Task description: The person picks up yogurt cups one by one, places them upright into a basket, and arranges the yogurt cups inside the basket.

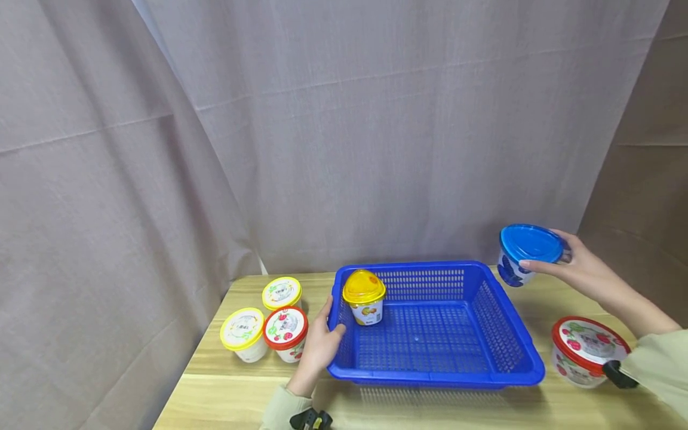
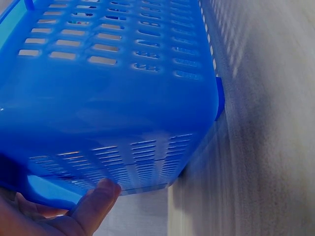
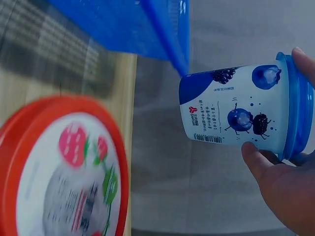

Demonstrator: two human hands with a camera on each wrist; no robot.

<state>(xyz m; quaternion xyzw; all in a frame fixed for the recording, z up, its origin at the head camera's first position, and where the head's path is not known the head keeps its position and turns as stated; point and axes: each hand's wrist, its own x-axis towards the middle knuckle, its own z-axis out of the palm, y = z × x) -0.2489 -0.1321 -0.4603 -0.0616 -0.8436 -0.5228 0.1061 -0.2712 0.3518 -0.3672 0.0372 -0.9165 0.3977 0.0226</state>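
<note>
My right hand (image 1: 577, 263) grips a yogurt cup with a blue lid (image 1: 531, 243) by its lid end, raised above the table to the right of the basket. Blueberries and blackberries are printed on its side, plain in the right wrist view. At the left side of a blue plastic basket (image 1: 435, 377), my left hand (image 1: 318, 346) holds the rim. The left wrist view shows a digit of the left hand (image 2: 96, 206) against the basket's slotted wall. Inside the basket's back left corner stands a cup with a domed yellow lid (image 1: 364, 289).
Left of the basket stand two yellow-lidded tubs (image 1: 243, 331), one behind the other, and a red-lidded tub (image 1: 286, 331). A larger red-lidded tub (image 1: 588, 346) sits on the right, under my right forearm. A grey curtain (image 1: 376, 149) hangs behind the wooden table (image 1: 215, 394).
</note>
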